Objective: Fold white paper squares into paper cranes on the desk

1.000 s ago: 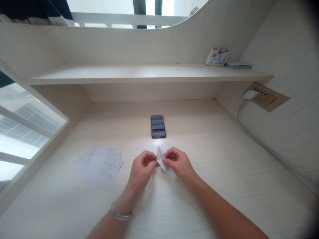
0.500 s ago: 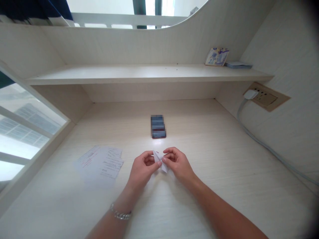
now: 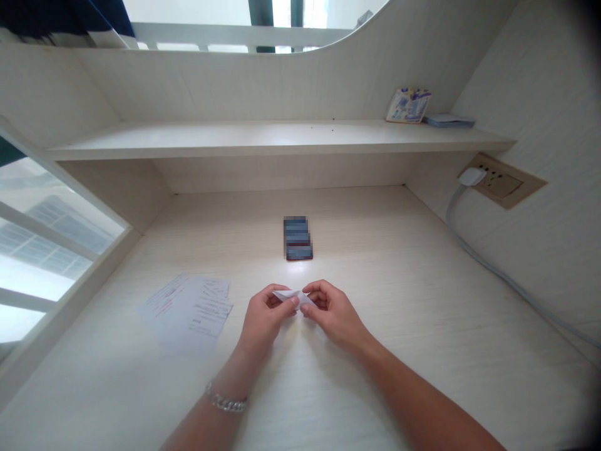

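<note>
Both hands are near each other, a narrow gap between them: the left hand (image 3: 265,316) and the right hand (image 3: 337,313) each pinch a small folded paper (image 3: 305,299) between thumb and fingers. The paper is above the middle of the desk (image 3: 399,250), nearer the person than a blurred dark object (image 3: 297,238). Folding is judged well advanced, since the paper is compact with pointed ends; whether any creases are left cannot be told. It is not yet released. Printed sheets (image 3: 188,313) lie flat, unfolded, beyond the left hand's outer side.
</note>
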Demonstrator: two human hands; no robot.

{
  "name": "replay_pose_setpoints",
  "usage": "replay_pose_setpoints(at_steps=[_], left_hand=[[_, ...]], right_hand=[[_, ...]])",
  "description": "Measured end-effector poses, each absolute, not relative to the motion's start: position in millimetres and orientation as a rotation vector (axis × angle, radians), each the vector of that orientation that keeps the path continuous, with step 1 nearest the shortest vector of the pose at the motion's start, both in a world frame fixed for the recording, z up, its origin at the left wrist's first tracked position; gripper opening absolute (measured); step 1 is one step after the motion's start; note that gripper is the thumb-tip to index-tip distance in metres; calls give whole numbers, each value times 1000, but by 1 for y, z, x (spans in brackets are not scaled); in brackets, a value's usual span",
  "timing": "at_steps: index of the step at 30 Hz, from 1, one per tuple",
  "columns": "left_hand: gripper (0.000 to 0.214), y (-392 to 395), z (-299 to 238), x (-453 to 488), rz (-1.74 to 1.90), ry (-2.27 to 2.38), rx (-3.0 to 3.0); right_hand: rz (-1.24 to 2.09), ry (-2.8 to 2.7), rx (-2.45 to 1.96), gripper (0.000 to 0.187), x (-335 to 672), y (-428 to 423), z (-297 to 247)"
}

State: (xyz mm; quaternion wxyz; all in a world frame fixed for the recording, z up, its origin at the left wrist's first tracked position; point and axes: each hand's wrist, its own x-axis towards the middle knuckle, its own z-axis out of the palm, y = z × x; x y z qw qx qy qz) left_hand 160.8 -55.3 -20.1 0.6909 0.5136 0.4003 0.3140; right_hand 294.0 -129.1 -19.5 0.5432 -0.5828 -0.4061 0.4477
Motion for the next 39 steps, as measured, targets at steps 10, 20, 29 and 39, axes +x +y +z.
replay_pose_setpoints(at_steps=[10,20,29,39], left_hand=[[30,-54,-19,159,657,970,1272],[31,-55,-17,160,603,851,1155],[30,-56,-19,162,595,902,1136],[31,-59,-18,165,671,971,1225]], right_hand=[[1062,-996,-1367,16,300,-129,-20],[953,-873,-1349,22,300,-128,-22],[946,-846,-1398,25,300,-128,-20],[704,-930,-1605,21,299,-131,-16]])
